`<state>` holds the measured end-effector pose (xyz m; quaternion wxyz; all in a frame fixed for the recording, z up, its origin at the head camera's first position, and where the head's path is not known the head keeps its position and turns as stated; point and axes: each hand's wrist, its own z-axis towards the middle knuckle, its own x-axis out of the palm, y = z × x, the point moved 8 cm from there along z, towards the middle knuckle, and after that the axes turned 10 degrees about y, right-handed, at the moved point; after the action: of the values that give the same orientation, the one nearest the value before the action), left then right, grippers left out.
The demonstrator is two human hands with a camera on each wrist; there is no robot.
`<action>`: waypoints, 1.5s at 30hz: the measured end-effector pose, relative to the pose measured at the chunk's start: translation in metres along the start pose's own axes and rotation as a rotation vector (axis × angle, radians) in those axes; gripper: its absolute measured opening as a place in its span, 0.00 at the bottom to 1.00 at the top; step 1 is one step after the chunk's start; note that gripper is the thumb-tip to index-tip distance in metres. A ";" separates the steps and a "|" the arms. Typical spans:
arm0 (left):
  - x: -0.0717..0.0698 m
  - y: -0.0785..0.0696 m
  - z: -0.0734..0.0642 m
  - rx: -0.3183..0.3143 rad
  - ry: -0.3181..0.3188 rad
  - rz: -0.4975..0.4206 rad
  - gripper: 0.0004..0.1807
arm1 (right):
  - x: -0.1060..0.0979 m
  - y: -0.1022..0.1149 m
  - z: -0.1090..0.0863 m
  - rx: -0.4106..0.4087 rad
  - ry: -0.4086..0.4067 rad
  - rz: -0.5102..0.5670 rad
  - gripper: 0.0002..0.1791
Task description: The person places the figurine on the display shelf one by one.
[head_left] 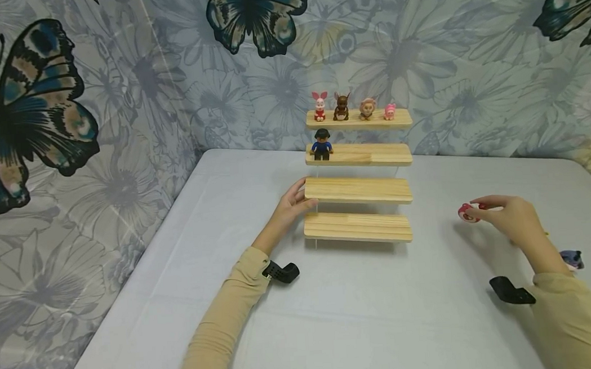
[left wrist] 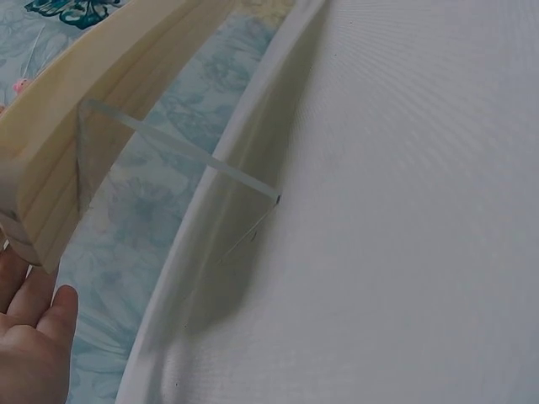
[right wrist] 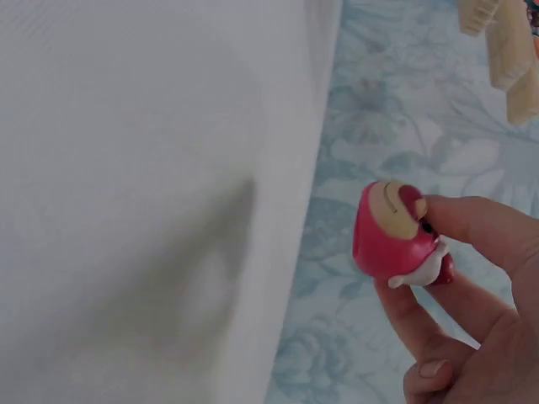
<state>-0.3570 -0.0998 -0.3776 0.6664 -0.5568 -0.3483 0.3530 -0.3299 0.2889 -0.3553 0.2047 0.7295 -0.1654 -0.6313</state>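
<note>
A small toy figure (right wrist: 387, 231) with a pinkish-red head, cream face and white collar is pinched between the thumb and fingers of my right hand (head_left: 513, 219), raised over the right of the table. My left hand (head_left: 289, 210) grips the left end of a four-tier wooden display shelf (head_left: 359, 191) at its second tier from the bottom, thumb in front and fingers behind. In the left wrist view, those fingers (left wrist: 34, 295) lie against the plank's end, partly hidden by it. The shelf's two lower tiers carry no figures.
On the top tier stand a pink-eared figure (head_left: 319, 107), a brown one (head_left: 341, 107), a lion-like one (head_left: 367, 109) and a pink one (head_left: 390, 111). A blue-clad toy man (head_left: 322, 145) stands one tier below. A bluish figure (head_left: 571, 259) lies beside my right wrist, partly hidden.
</note>
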 end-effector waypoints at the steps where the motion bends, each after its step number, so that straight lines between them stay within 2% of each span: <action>1: 0.000 0.000 0.000 -0.001 0.000 0.001 0.35 | 0.000 0.000 0.000 0.015 0.005 0.029 0.33; 2: 0.000 0.000 0.000 -0.002 0.000 0.001 0.35 | 0.001 -0.004 0.002 0.047 0.001 0.055 0.34; 5: 0.000 0.001 0.000 -0.010 -0.003 0.001 0.35 | 0.003 -0.012 0.008 0.056 -0.005 0.147 0.36; 7: 0.000 0.002 0.000 -0.011 -0.003 0.001 0.35 | 0.003 -0.024 0.015 0.067 -0.056 0.188 0.34; 9: 0.000 0.002 0.000 -0.009 -0.001 0.001 0.35 | 0.003 -0.034 0.024 -0.002 -0.107 0.217 0.31; 12: 0.000 0.001 0.000 -0.005 0.004 0.003 0.34 | 0.000 -0.052 0.037 -0.041 -0.228 0.244 0.26; 14: 0.000 0.001 0.000 -0.005 0.005 0.005 0.35 | -0.002 -0.053 0.041 -0.083 -0.267 0.282 0.26; 18: -0.001 -0.001 -0.001 -0.006 0.000 0.010 0.35 | -0.007 -0.044 0.037 -0.031 -0.319 0.369 0.24; 19: -0.001 -0.001 -0.001 -0.006 0.000 0.010 0.35 | -0.008 -0.039 0.035 -0.037 -0.313 0.380 0.23; 22: -0.001 -0.002 -0.001 -0.004 0.002 0.010 0.36 | -0.008 -0.036 0.036 0.020 -0.329 0.379 0.22; 23: -0.001 -0.002 -0.001 -0.005 0.002 0.012 0.36 | -0.007 -0.036 0.038 0.005 -0.318 0.369 0.22; 27: -0.001 0.000 0.000 -0.019 -0.003 0.006 0.36 | 0.001 -0.061 0.061 -0.012 -0.326 0.321 0.23; 30: -0.006 0.009 0.004 -0.015 -0.017 0.005 0.36 | 0.010 -0.082 0.083 -0.028 -0.323 0.325 0.24; 32: -0.006 0.009 0.004 -0.009 -0.017 0.009 0.36 | 0.015 -0.087 0.093 -0.035 -0.315 0.338 0.25; 36: -0.003 0.002 0.002 0.000 -0.005 0.017 0.36 | 0.018 -0.080 0.099 -0.016 -0.294 0.369 0.26; 40: 0.000 -0.002 0.000 0.005 0.004 0.013 0.35 | 0.019 -0.065 0.099 -0.044 -0.281 0.415 0.25; 43: 0.000 -0.002 0.000 0.002 0.006 0.008 0.35 | 0.022 -0.062 0.108 -0.076 -0.296 0.369 0.24; 45: 0.000 -0.002 0.000 0.001 0.006 0.007 0.35 | 0.024 -0.068 0.119 -0.079 -0.322 0.312 0.24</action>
<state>-0.3563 -0.1003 -0.3755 0.6666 -0.5584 -0.3444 0.3540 -0.4453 0.3246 -0.4247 0.2993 0.5761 -0.2819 -0.7064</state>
